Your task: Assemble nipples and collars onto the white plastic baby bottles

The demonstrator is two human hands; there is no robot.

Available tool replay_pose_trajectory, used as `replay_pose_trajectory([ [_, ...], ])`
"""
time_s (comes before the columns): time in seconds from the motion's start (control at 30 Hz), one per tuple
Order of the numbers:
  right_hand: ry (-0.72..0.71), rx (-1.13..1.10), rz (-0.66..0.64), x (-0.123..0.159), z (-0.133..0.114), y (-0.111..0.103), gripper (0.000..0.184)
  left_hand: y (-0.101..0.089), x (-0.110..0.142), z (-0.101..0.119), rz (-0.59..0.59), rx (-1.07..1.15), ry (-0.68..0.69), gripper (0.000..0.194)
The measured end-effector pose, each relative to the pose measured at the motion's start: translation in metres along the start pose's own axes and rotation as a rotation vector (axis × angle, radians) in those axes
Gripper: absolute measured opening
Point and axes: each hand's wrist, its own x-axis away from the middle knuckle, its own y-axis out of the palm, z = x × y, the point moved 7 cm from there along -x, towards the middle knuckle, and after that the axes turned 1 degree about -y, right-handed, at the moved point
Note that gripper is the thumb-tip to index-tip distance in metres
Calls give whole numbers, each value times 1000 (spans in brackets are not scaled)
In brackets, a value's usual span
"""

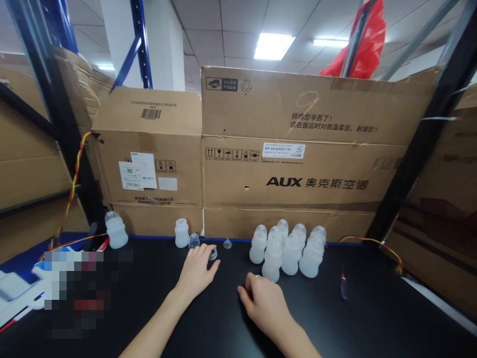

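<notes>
My left hand (199,269) reaches over a small clear ring-shaped part (213,254), its fingertips at the ring and its thumb apart. Beside those fingers, a clear dome cap (194,241) rests on the table near a frosted baby bottle without a cap (181,233). A clear nipple-shaped piece (227,243) lies a little to the right. My right hand (265,303) is held curled in front of the bottle group; its palm side is hidden, so I cannot see what it may hold. Closest to it is a capped frosted bottle (272,261).
Several more capped bottles (312,256) stand at the right of the black table (223,318). One capped bottle (117,233) stands far left, near blurred white items (22,288). A slim dark tool (343,286) lies right. Cardboard (290,199) walls the back; dark posts (406,144) flank it.
</notes>
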Motion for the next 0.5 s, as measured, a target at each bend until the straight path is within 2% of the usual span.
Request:
replay_pose_trajectory([
  [0.1,-169,-49,130,-8,-30,5,16,-1,0,1,6,32,4,26],
  [0.2,-253,-64,218,-24,-45,13,29,-3,1,3,16,66,9,24],
  [0.37,-171,-55,260,-67,-48,28,68,-11,2,1,48,114,12,31],
  [0.43,-131,-57,270,-79,-47,32,74,-22,0,4,70,127,13,34],
  [0.5,-108,-63,273,-86,-47,35,71,-42,1,16,102,135,30,29],
])
